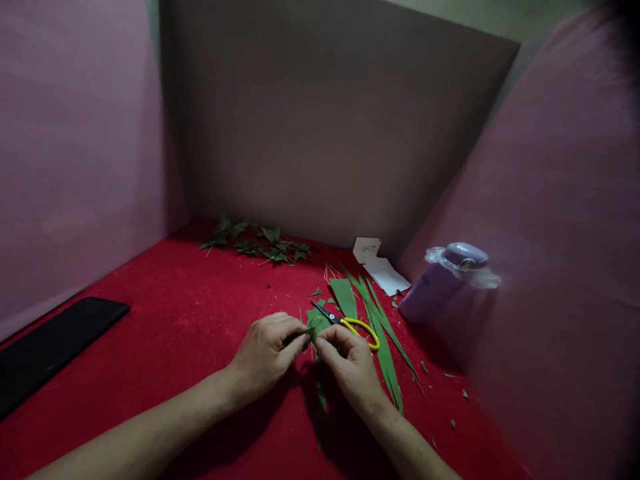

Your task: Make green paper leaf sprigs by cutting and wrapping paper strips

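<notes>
My left hand (273, 343) is closed in a pinch on a small green leaf piece (313, 331), with a thin dark part running back under its fingers. The fingertips of my right hand (353, 370) press together at the right side of this same piece, nearly meeting the left ones. Just beyond the hands lies a pair of scissors (332, 317) with yellow handles and dark blades, blades pointing left. Under and behind it are green leaf cuttings (344, 297). Long green strips (386, 360) stretch along the right of my right hand.
Several star-shaped green leaves (275, 252) lie at the back of the red surface (200, 347). White papers (387, 276) rest back right, beside a purple container (433, 293) with clear plastic around its top. A flat black object (60, 343) is at left. Pink and grey panels enclose the surface.
</notes>
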Tool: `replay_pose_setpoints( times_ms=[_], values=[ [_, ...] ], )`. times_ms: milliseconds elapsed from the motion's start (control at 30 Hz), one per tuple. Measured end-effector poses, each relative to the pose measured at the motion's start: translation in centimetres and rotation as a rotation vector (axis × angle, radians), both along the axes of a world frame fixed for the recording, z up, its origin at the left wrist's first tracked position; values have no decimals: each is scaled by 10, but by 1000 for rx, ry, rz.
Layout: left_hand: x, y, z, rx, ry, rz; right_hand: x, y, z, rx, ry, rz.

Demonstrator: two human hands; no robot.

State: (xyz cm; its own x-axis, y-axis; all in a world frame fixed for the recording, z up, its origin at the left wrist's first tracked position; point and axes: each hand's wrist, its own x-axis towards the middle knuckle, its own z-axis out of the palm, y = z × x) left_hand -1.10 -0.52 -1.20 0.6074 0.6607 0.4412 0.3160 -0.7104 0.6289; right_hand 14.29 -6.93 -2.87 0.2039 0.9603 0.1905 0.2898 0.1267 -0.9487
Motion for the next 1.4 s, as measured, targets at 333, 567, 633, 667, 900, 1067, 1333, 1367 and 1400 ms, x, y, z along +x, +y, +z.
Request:
replay_pose_setpoints(
  times_ms=[333,567,633,667,900,1067,1333,1367,1400],
  values=[
    [1,-5,-2,251,44,4,-2,1,4,-53,138,-9],
    [4,-3,4,-322,-89,-22,-3,1,10,-123,321,40],
    [4,-1,5,-633,-161,-62,-2,0,10,-142,368,63],
    [4,0,5,-757,-188,-78,-2,0,11,-152,390,73],
    [2,6,1,-971,-227,-98,0,0,10,-225,514,106],
    [3,6,-1,-937,-216,-137,1,2,6,-258,569,125],
    [3,6,-5,-798,-168,-180,0,2,4,-296,639,142],
    [2,6,-5,-805,-166,-180,-1,1,4,-295,649,138],
    [2,6,-5,-803,-163,-179,-1,1,5,-294,659,132]
  ],
)
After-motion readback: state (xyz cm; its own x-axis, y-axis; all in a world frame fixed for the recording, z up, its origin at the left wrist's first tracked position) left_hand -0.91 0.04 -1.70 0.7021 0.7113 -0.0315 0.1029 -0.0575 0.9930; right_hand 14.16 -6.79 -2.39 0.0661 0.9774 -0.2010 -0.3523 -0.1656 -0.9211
